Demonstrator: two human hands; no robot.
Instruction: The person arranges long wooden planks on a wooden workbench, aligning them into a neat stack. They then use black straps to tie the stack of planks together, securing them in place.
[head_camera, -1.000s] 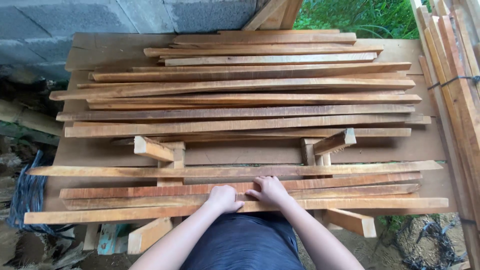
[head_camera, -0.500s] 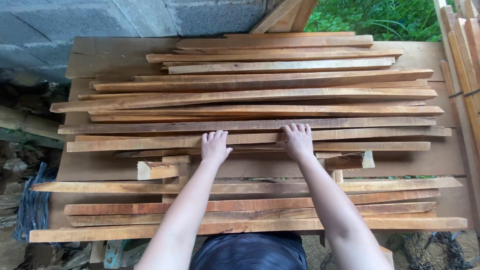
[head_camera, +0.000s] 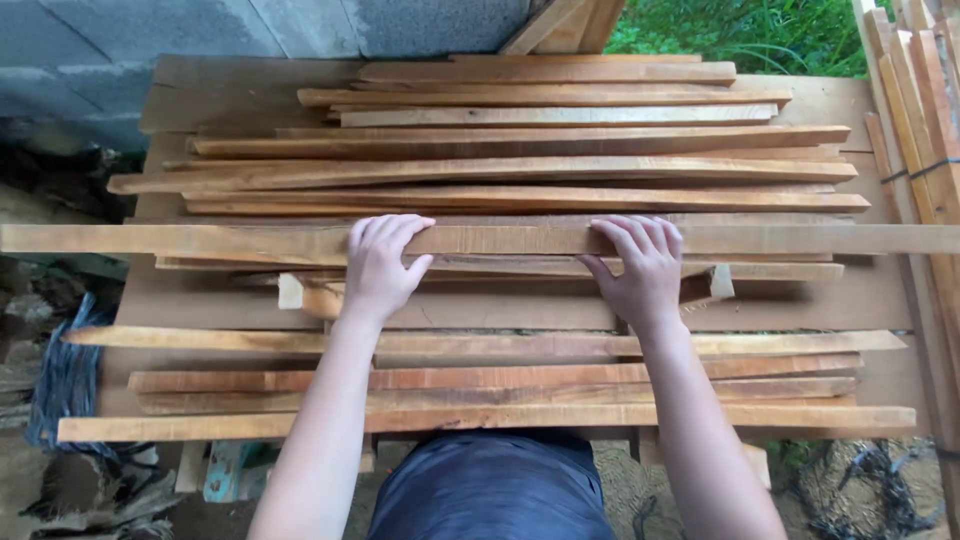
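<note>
The long plank (head_camera: 500, 240) under the hands was pale honey-tan with darker grain streaks. Nearer slats (head_camera: 480, 378) ran reddish-orange. The block wall (head_camera: 200, 30) was grey, the foliage (head_camera: 740, 30) green.

The long plank (head_camera: 500, 240) runs out of view past the right edge, so that end cannot be seen. Under the plank, the fingers (head_camera: 385, 232) of the left hand (head_camera: 380, 270) and those of the right hand (head_camera: 640, 275) curl out of sight. Below the plank, short wood blocks (head_camera: 300, 292) are mostly covered. The worktop (head_camera: 880, 300) is largely buried, its legs hidden.
</note>
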